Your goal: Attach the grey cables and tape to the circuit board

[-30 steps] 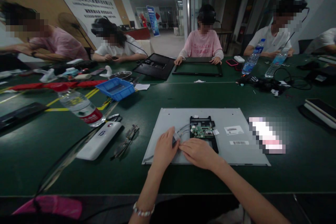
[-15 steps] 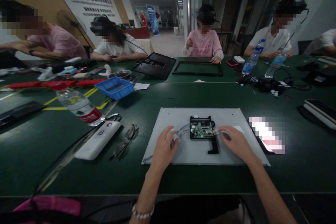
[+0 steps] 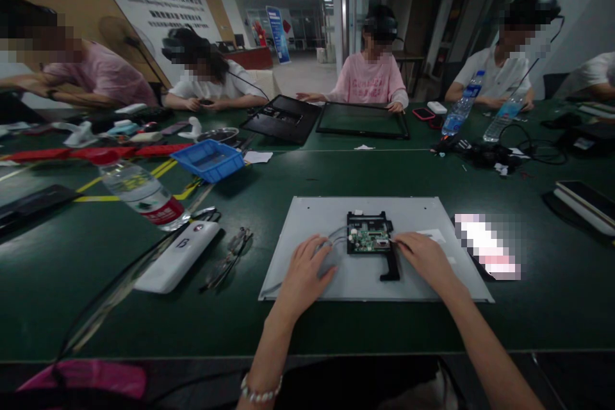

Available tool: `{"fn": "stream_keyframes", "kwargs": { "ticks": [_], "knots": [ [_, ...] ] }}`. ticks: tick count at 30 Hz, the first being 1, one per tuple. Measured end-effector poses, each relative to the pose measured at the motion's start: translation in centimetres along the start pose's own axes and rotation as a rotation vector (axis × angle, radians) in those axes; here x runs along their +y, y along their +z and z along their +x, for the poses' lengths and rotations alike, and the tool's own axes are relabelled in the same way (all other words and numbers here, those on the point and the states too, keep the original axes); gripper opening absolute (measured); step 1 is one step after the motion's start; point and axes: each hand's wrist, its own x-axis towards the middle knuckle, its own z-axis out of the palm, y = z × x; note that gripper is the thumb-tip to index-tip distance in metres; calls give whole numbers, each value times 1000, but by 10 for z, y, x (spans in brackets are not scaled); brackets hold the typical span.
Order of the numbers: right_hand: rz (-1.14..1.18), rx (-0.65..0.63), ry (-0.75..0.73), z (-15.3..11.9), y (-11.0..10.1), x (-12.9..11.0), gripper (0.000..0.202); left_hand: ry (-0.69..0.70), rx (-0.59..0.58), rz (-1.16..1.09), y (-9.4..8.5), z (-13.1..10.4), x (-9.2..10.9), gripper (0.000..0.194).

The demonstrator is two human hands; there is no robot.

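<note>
A green circuit board point(image 3: 372, 241) sits in a black bracket point(image 3: 391, 266) on a pale grey metal panel point(image 3: 312, 211). My left hand point(image 3: 307, 268) rests at the panel's left side, palm down, with thumb and fingers apart. Its fingertips are beside the grey cables point(image 3: 339, 234) that run to the board's left edge. At the board's right edge, my right hand point(image 3: 425, 257) has thumb and fingers pinched together. What lies between those fingertips is too small to make out. A white label point(image 3: 436, 234) shows on the panel behind that hand.
Left of the panel lie eyeglasses point(image 3: 230, 259), a white power bank point(image 3: 177, 257) and a tilted water bottle point(image 3: 144, 195). A lit phone point(image 3: 487, 250) borders the panel's right side. Farther back are a blue tray point(image 3: 209, 163) and a black frame point(image 3: 362, 131). Several people sit around the table.
My left hand has flattened and its fingers have opened away from the cables. My right fingertips have moved left to the board's edge. Across the table, a person's hand has reached toward the black cover.
</note>
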Motion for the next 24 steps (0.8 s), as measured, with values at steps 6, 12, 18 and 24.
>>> {"fn": "stream_keyframes", "kwargs": {
  "ticks": [6, 12, 18, 24],
  "knots": [
    [-68, 92, 53, -7, -2, 7, 26, -10, -4, 53, -3, 0, 2, 39],
    [-117, 121, 112, -11, -5, 11, 27, -46, 11, 90, -4, -1, 1, 41],
    [-92, 70, 148, -12, -3, 12, 32, -80, 46, 99, -9, -2, -2, 36],
    [-46, 79, 196, -12, -2, 14, 32, -80, 54, 50, -6, -5, -15, 32]
  ]
}}
